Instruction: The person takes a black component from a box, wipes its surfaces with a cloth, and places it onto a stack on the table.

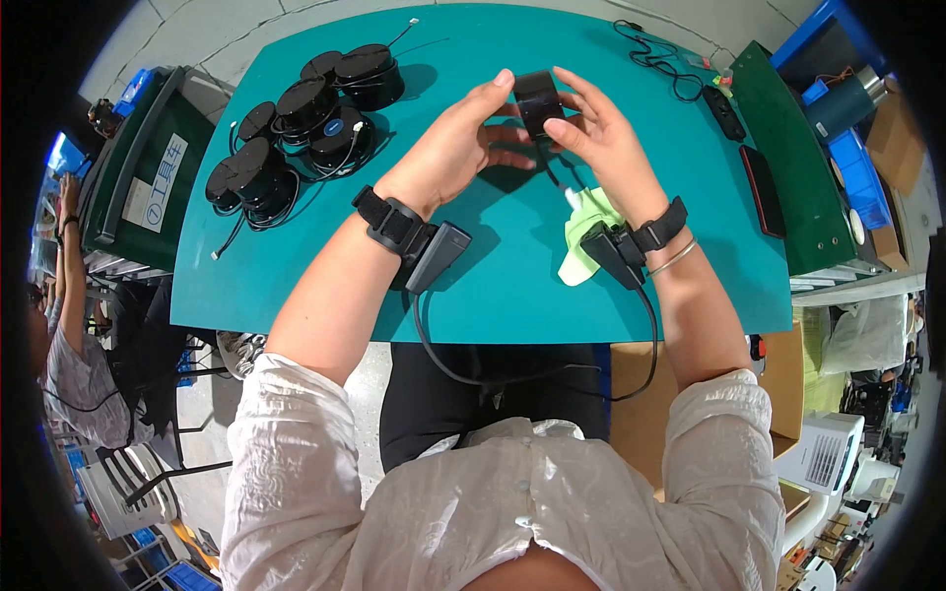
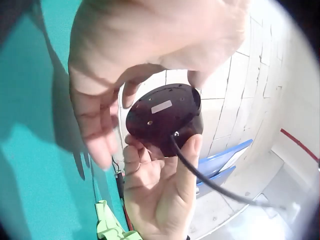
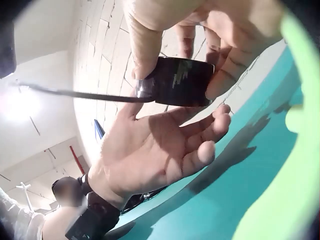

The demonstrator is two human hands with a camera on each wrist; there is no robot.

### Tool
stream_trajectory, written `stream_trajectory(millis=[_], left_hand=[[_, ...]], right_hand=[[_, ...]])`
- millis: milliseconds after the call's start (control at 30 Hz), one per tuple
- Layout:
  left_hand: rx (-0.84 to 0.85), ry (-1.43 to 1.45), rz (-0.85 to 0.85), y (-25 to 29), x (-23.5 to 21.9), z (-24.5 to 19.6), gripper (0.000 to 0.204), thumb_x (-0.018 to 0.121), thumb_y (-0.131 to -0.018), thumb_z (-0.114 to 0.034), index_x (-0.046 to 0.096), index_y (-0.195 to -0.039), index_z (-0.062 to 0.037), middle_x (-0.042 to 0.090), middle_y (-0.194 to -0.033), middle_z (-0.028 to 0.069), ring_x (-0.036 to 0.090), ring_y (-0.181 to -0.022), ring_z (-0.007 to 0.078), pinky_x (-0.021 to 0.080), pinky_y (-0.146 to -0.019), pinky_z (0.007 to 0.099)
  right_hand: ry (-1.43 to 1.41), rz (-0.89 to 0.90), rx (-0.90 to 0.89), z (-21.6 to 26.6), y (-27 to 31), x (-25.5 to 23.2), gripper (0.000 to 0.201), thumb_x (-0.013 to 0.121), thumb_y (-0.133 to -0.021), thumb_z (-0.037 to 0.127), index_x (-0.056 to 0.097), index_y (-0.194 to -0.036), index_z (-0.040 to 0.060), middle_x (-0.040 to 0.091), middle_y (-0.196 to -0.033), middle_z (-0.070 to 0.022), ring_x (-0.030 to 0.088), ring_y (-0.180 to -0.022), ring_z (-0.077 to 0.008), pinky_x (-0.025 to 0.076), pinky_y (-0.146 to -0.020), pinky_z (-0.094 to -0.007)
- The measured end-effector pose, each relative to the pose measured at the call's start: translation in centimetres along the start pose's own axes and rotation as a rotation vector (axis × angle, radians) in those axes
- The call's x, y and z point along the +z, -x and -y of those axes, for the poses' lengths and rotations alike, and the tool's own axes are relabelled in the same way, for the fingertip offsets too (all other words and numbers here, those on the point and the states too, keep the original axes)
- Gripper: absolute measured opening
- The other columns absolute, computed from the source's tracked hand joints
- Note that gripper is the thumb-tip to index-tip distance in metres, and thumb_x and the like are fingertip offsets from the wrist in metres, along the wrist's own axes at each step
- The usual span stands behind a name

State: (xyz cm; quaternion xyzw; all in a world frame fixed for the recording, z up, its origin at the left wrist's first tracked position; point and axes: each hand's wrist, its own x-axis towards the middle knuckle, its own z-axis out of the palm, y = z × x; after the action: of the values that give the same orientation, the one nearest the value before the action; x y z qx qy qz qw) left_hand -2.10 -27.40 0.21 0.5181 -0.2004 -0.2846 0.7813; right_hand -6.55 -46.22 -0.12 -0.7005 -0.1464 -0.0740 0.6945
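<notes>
A round black device with a short cable is up above the table, its flat face with a small pale label showing in the left wrist view. My right hand grips it by the rim, thumb on one side and fingers on the other, as the right wrist view also shows at the device. My left hand is beside it, palm towards it and fingers extended; its thumb tip is at the device's edge, and whether it touches I cannot tell. A light green cloth lies below my right hand.
Several black round devices with cables stand at the left of the teal table. A coiled black cable, a power strip and a dark phone-like slab lie at the right. Another person's arm shows far left.
</notes>
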Motion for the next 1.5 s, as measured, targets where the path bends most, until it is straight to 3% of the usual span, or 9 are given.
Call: stream_trajectory(millis=[167,300,400,500,667,1033,1133,1233,1500], left_hand=[[0.189,-0.137,0.061,0.5,0.5,-0.2,0.059,0.065,-0.090,-0.015,0.039,-0.143,-0.0128,0.045,-0.133,0.0100,0.050,-0.115,0.0174,0.047,-0.092,0.0334],[0.168,-0.195,-0.013,0.2,0.3,-0.2,0.052,0.063,-0.091,-0.017,0.044,-0.139,-0.0095,0.051,-0.125,0.0100,0.052,-0.110,0.0184,0.048,-0.089,0.0349],[0.114,0.016,-0.046,-0.2,-0.8,-0.1,0.044,0.061,-0.092,-0.020,0.049,-0.132,-0.0052,0.057,-0.114,0.0106,0.056,-0.100,0.0224,0.050,-0.084,0.0358],[-0.018,0.193,-0.055,-0.3,-1.3,0.0,0.041,0.050,-0.097,-0.030,0.052,-0.126,-0.0022,0.059,-0.107,0.0132,0.058,-0.085,0.0273,0.050,-0.075,0.0368],[-0.050,0.166,0.038,-0.3,-1.4,0.0,0.042,0.043,-0.099,-0.035,0.052,-0.127,-0.0047,0.059,-0.107,0.0134,0.060,-0.085,0.0281,0.050,-0.070,0.0365],[-0.009,0.115,0.047,-0.3,-1.0,0.2,0.044,0.045,-0.100,-0.037,0.047,-0.131,-0.0064,0.059,-0.109,0.0107,0.060,-0.090,0.0252,0.052,-0.072,0.0349],[0.080,0.083,0.043,-0.3,-0.6,0.4,0.048,0.059,-0.095,-0.027,0.044,-0.134,-0.0029,0.056,-0.116,0.0118,0.059,-0.097,0.0223,0.052,-0.075,0.0343],[0.201,-0.241,-0.015,-0.3,-0.2,0.3,0.078,0.077,-0.074,-0.001,0.036,-0.140,-0.0009,0.046,-0.129,0.0135,0.057,-0.102,0.0187,0.051,-0.084,0.0317],[0.317,-0.494,-0.027,0.3,0.4,-0.4,0.082,0.079,-0.071,0.001,0.038,-0.141,-0.0074,0.046,-0.128,0.0102,0.055,-0.102,0.0175,0.050,-0.086,0.0303]], right_hand=[[-0.120,-0.034,0.139,-0.9,-0.2,-0.8,0.065,0.069,-0.088,0.029,0.041,-0.139,-0.0007,0.059,-0.109,-0.0137,0.061,-0.080,-0.0151,0.050,-0.070,-0.0263],[-0.202,0.048,0.226,0.2,-0.1,-0.6,0.060,0.067,-0.090,0.032,0.045,-0.136,-0.0017,0.059,-0.108,-0.0112,0.061,-0.080,-0.0140,0.050,-0.070,-0.0262],[-0.249,0.153,0.279,0.5,-0.2,-1.0,0.058,0.064,-0.091,0.034,0.047,-0.136,-0.0003,0.059,-0.107,-0.0084,0.060,-0.080,-0.0136,0.050,-0.072,-0.0264],[0.083,0.080,0.258,0.5,-0.2,-1.2,0.061,0.063,-0.092,0.036,0.044,-0.138,0.0007,0.058,-0.114,-0.0079,0.061,-0.085,-0.0133,0.050,-0.073,-0.0266],[0.096,0.102,0.120,1.4,0.3,-0.7,0.062,0.065,-0.091,0.030,0.041,-0.142,0.0041,0.051,-0.130,-0.0087,0.059,-0.098,-0.0137,0.050,-0.076,-0.0274],[0.014,0.107,-0.009,0.9,0.1,-0.8,0.057,0.066,-0.088,0.014,0.042,-0.139,0.0048,0.048,-0.132,-0.0100,0.056,-0.107,-0.0169,0.048,-0.090,-0.0306],[-0.023,0.131,-0.018,0.0,-0.3,-1.7,0.059,0.065,-0.087,0.011,0.040,-0.140,0.0069,0.045,-0.135,-0.0099,0.055,-0.111,-0.0178,0.046,-0.094,-0.0312],[-0.067,0.192,-0.011,-0.1,-0.5,-2.2,0.062,0.064,-0.085,0.007,0.038,-0.141,0.0092,0.042,-0.137,-0.0092,0.054,-0.114,-0.0188,0.045,-0.095,-0.0320],[-0.134,0.251,-0.054,0.0,-0.5,-2.4,0.070,0.067,-0.080,-0.001,0.036,-0.142,0.0109,0.040,-0.138,-0.0070,0.052,-0.116,-0.0192,0.044,-0.097,-0.0333]])
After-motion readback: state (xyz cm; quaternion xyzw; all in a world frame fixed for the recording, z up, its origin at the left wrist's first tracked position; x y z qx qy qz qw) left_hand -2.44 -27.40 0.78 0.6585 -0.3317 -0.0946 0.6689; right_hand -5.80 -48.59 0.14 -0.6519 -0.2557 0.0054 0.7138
